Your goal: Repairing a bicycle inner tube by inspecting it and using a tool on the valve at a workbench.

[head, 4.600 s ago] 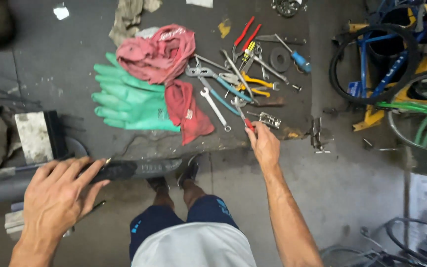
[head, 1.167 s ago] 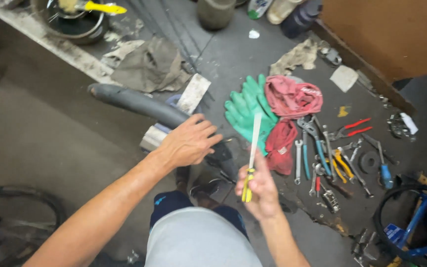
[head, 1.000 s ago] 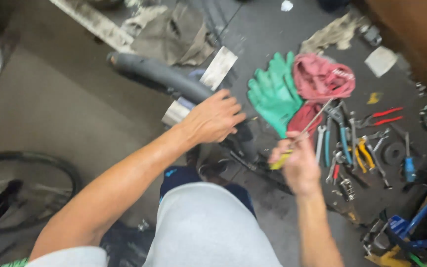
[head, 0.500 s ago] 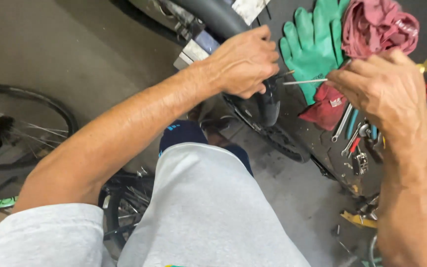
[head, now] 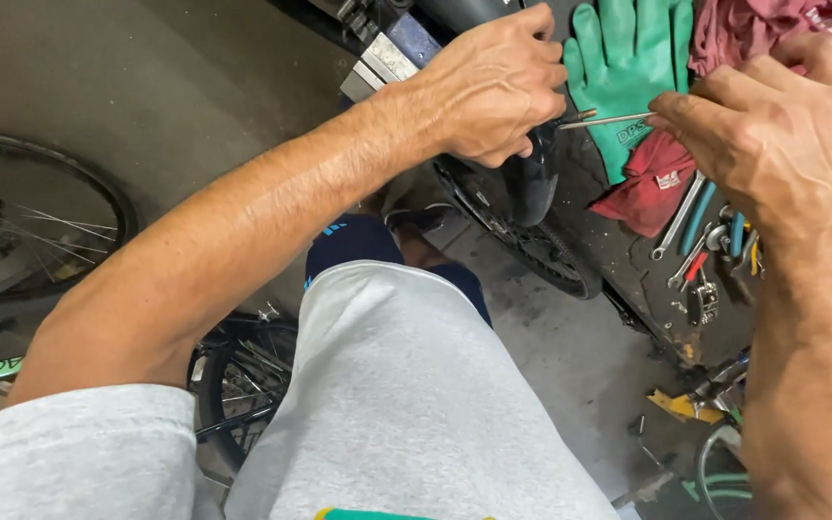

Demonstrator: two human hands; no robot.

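My left hand (head: 493,91) grips the black bicycle tyre (head: 532,207) near the top of the view, fingers curled over its edge. My right hand (head: 772,144) pinches a thin metal rod tool (head: 604,119) whose tip points left and meets the tyre right beside my left fingers. Green rubber gloves (head: 628,58) and a red rag (head: 652,183) lie on the dark floor just behind the tool.
Wrenches and small tools (head: 700,241) are scattered below my right hand. A spoked bicycle wheel (head: 40,221) lies at the left, another wheel (head: 243,376) under my knee. My grey shorts (head: 406,404) fill the lower middle. A metal block (head: 387,58) sits beside the tyre.
My right hand picked a thin tool from the floor pile and carried it to the tyre. My left hand took hold of the tyre, and the view closed in on both hands.
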